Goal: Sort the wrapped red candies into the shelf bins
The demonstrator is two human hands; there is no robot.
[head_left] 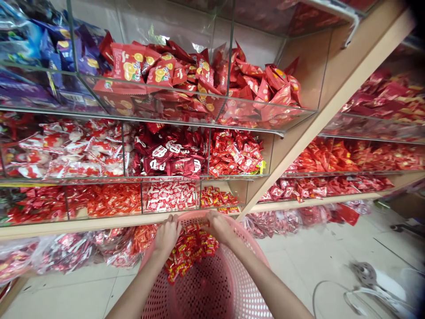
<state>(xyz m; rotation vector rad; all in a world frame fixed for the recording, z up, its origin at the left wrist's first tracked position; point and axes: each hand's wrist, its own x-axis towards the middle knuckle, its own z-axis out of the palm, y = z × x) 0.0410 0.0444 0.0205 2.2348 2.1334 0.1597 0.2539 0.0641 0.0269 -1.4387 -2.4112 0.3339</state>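
Note:
A pink plastic basket (255, 261) with a perforated wall leans against the front edge of the lowest shelf. My left hand (168, 235) has its fingers curled over the far rim, left of the middle. Likewise, my right hand (219, 227) is closed at that rim, a short way to the right. Small red and yellow wrapped candies (191, 250) lie inside along the far wall, between and below my hands. Just beyond the rim, a shelf compartment holds similar candies (215, 197). My fingertips are partly hidden.
Glass-fronted shelves (186, 117) carry red, maroon and blue packets. A slanted-looking wooden upright (299, 128) divides them from more shelves on the right. Clear bags of candy (66, 252) sit under the bottom shelf. White cables (355, 297) lie on the tiled floor at right.

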